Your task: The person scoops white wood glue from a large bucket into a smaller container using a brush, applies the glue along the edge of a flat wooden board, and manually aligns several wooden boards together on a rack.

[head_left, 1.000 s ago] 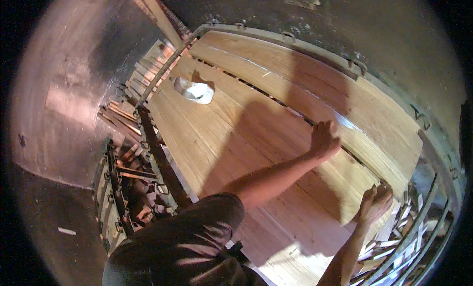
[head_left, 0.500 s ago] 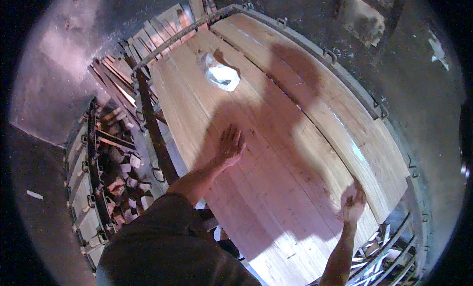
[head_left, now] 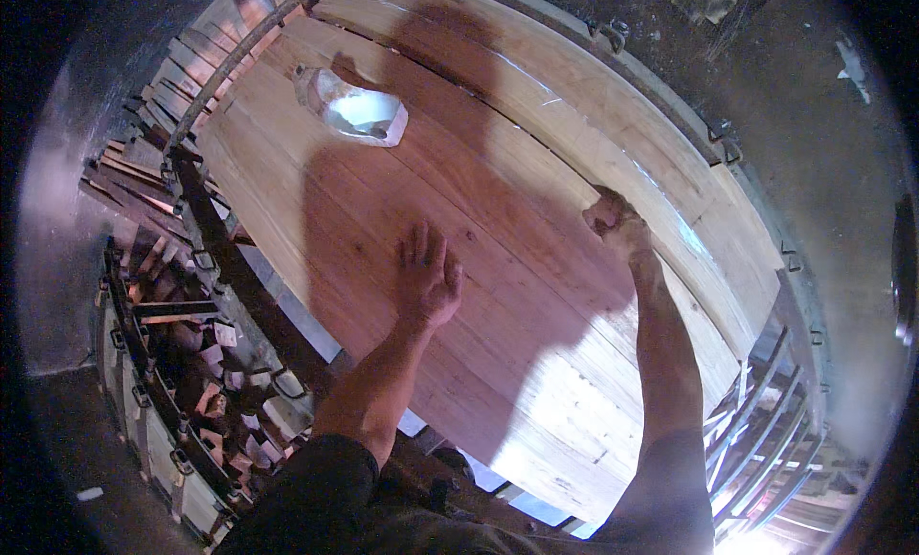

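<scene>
Wooden boards (head_left: 536, 297) lie side by side before me, forming a broad panel with a dark seam between some of them. My left hand (head_left: 428, 273) rests flat over the middle boards, fingers stretched out and holding nothing. At the seam beside a long board (head_left: 661, 220) on the right is my right hand (head_left: 620, 228), its fingers curled in. Shadow hides what those fingers hold, if anything. Farther off, a crumpled whitish container (head_left: 392, 124) with bright white inside sits on the boards.
A metal frame with loop handles (head_left: 610, 38) runs around the panel. On the left, a bin (head_left: 182, 459) holds many wood offcuts (head_left: 212, 400). Loose wood strips (head_left: 134, 187) stack at the far left. Curved metal bars (head_left: 766, 411) stand at the lower right.
My right hand has moved up and away along the seam, its fingers now curled. The left hand stays spread over the boards. My view has shifted, so the container appears farther left.
</scene>
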`<state>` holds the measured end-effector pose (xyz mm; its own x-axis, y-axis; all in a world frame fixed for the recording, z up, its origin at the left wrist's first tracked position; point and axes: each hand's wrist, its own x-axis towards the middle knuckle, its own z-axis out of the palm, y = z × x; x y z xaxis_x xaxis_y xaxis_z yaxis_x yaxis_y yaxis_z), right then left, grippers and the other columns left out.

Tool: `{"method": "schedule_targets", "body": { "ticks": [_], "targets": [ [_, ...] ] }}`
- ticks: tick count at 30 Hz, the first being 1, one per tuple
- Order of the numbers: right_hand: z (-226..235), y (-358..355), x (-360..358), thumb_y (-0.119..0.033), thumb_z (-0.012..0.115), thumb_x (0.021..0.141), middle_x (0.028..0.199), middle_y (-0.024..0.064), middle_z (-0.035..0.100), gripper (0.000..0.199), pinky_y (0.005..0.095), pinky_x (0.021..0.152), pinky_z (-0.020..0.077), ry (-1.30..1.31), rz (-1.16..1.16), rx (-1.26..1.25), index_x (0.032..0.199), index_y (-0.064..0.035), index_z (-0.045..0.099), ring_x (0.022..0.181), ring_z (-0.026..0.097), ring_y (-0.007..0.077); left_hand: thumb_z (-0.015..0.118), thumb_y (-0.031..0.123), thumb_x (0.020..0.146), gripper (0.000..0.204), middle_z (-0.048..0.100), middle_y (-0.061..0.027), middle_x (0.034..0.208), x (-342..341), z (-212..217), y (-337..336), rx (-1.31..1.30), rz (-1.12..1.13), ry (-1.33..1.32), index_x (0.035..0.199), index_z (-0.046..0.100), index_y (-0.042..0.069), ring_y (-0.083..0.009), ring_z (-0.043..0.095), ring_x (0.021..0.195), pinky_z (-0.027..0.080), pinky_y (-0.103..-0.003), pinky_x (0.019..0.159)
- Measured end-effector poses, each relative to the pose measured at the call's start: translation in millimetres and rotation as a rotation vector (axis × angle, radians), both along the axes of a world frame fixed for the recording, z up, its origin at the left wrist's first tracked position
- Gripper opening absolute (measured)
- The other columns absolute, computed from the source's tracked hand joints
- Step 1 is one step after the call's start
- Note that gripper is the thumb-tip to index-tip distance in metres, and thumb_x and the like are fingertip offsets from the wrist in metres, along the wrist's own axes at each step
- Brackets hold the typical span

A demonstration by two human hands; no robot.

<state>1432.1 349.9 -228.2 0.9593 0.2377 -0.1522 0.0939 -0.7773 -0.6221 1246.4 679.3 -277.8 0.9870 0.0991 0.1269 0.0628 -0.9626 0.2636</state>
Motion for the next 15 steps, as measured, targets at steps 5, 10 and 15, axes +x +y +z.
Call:
{"method": "schedule_targets", "body": {
  "ticks": [5, 10, 15],
  "targets": [
    [-47, -4, 39, -0.024, 0.078, 0.081, 0.135, 0.0121, 0.062, 0.047, 0.0423, 0.108, 0.0454, -0.020, 0.152, -0.115, 0.123, -0.0105, 0.064, 0.127, 0.056, 0.0307, 0.051, 0.036, 0.098, 0.065, 0.032, -0.0287, 0.160, 10, 2, -4, 0.037, -0.013, 0.009, 0.149, 0.041, -0.003, -0.0476, 0.031, 0.147, 0.018, -0.061, 0.123],
    [-40, 19, 57, -0.030, 0.075, 0.075, 0.081, 0.0069, 0.059, 0.046, 0.0345, 0.097, 0.0504, -0.029, 0.308, -0.016, 0.108, -0.0014, 0.059, 0.088, 0.056, 0.0270, 0.051, 0.037, 0.099, 0.066, 0.030, -0.0314, 0.160, 4, 10, 1, 0.030, 0.019, 0.043, 0.150, 0.040, -0.003, -0.0486, 0.027, 0.149, 0.017, -0.061, 0.122],
    [-92, -34, 88, -0.036, 0.081, 0.072, 0.093, 0.0108, 0.068, 0.055, 0.0386, 0.100, 0.0524, -0.103, 0.465, -0.258, 0.115, -0.0077, 0.064, 0.094, 0.064, 0.0314, 0.048, 0.038, 0.100, 0.067, 0.026, -0.0331, 0.161, 14, -8, -8, -0.043, -0.056, 0.034, 0.150, 0.039, -0.005, -0.0515, 0.024, 0.149, 0.014, -0.064, 0.122]
  ]
}}
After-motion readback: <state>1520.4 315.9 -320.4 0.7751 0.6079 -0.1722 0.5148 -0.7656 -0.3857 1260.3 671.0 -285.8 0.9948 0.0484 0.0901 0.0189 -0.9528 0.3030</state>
